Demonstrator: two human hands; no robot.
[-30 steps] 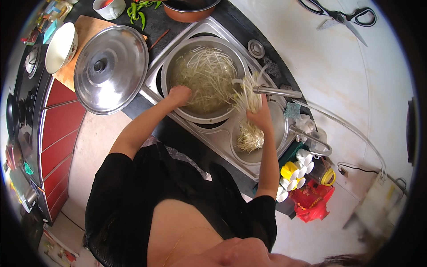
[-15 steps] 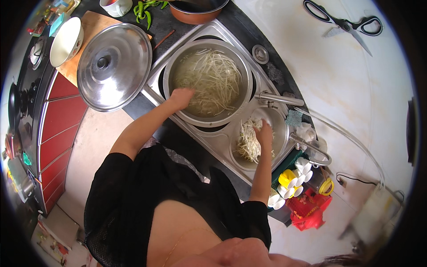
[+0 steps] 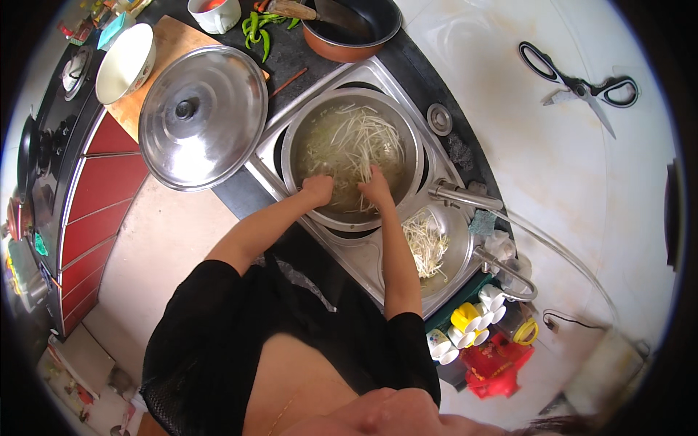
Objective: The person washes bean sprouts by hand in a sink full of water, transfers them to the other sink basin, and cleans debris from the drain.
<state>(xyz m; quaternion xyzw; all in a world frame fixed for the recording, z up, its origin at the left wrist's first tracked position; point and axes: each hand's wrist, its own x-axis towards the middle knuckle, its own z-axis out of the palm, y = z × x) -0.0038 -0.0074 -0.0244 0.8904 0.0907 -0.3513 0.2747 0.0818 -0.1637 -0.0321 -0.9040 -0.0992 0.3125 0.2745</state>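
Note:
A large metal pot (image 3: 420, 156) of cloudy water sits in the bigger sink bowl, with pale bean sprouts (image 3: 371, 134) floating in it. Inside its near left rim is my left hand (image 3: 318, 190), curled closed at the water; what its fingers hold, if anything, is hidden. My right hand (image 3: 375, 187) reaches over the near side of the pot, closed on a few sprouts at the surface. Beside that forearm, a heap of bean sprouts (image 3: 427, 245) lies in the small round sink bowl (image 3: 459, 251).
A big metal lid (image 3: 218, 109) leans left of the pot by a cutting board (image 3: 174, 36) and white bowl (image 3: 127, 65). Green peppers (image 3: 263, 36) and a brown pan (image 3: 342, 51) are behind. Right stand a faucet (image 3: 465, 195), several cups (image 3: 472, 320) and a red bag (image 3: 498, 363).
My right hand has moved from the sprout heap in the small bowl leftward into the pot. My left hand stays by the pot's near left rim. The whole view has shifted slightly.

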